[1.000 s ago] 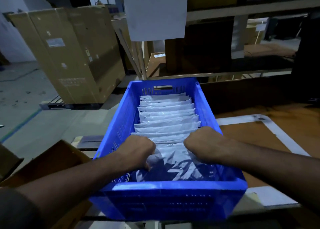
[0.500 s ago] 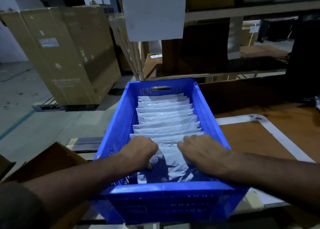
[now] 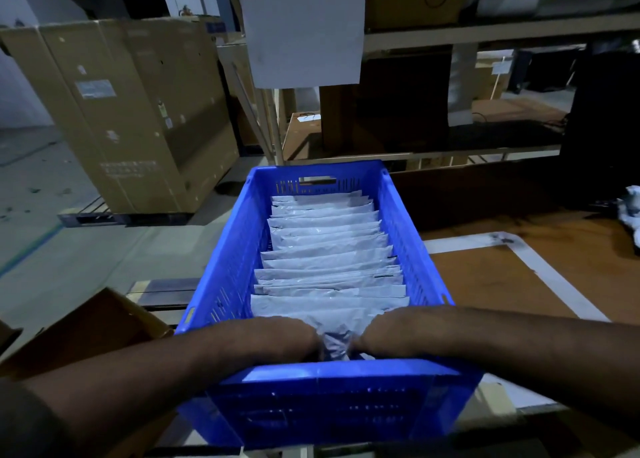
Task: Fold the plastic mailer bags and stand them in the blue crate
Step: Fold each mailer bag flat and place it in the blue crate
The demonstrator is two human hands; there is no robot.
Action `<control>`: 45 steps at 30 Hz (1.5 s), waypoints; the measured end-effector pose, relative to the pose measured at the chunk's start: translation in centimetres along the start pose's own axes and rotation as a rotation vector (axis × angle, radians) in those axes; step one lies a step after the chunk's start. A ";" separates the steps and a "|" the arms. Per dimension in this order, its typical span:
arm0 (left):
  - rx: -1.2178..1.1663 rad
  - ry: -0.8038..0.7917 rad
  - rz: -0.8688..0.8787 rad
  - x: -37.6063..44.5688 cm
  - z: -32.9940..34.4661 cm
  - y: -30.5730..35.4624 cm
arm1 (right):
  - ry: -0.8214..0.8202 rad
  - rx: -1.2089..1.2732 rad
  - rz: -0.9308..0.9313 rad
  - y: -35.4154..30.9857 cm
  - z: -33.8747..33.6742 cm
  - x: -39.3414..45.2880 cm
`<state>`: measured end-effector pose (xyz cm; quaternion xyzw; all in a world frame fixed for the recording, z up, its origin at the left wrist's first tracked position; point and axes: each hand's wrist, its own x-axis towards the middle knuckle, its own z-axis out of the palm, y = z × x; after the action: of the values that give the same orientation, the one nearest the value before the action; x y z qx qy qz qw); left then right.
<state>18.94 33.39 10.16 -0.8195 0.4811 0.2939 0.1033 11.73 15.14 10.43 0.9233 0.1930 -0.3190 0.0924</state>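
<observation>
Fingers of left hand [image 3: 294,336] and right hand [image 3: 377,336]: sunk behind near wall of blue crate [image 3: 332,381], out of sight; grasp could not be told. Nearest mailer bag [image 3: 334,341]: only a crumpled strip showed between the hands. Standing folded bags [image 3: 329,250]: top edges alone visible. Crate base: cut off by lower edge. Hanging paper sheet [image 3: 304,28]: print too small to read, top cropped. White crumpled item [image 3: 631,212]: cut by right edge, kind unclear. Cardboard box labels [image 3: 95,89]: blurred.

Head camera, close, looking forward-down into blue crate [image 3: 408,222].
</observation>
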 end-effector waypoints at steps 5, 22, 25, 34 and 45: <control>-0.010 0.078 -0.013 0.8 -0.1 -1.4 | 0.132 -0.158 0.066 0.4 -0.3 -0.6; -0.230 0.263 0.018 -2.4 -4.6 2.1 | 0.530 0.117 0.156 0.8 -1.7 -3.9; -0.306 0.405 -0.058 -2.9 -6.6 2.4 | 0.744 0.267 0.156 1.8 -1.2 -5.1; -0.541 0.972 0.051 2.8 -12.6 9.7 | 1.179 0.781 0.398 6.4 3.6 -11.9; -0.147 0.777 0.227 16.6 -17.3 24.5 | 1.092 0.922 0.820 18.5 17.2 -19.8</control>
<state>10.80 0.84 17.24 -0.8165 0.5493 0.0056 -0.1779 -4.37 -12.63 10.24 0.8907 -0.2921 0.1869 -0.2938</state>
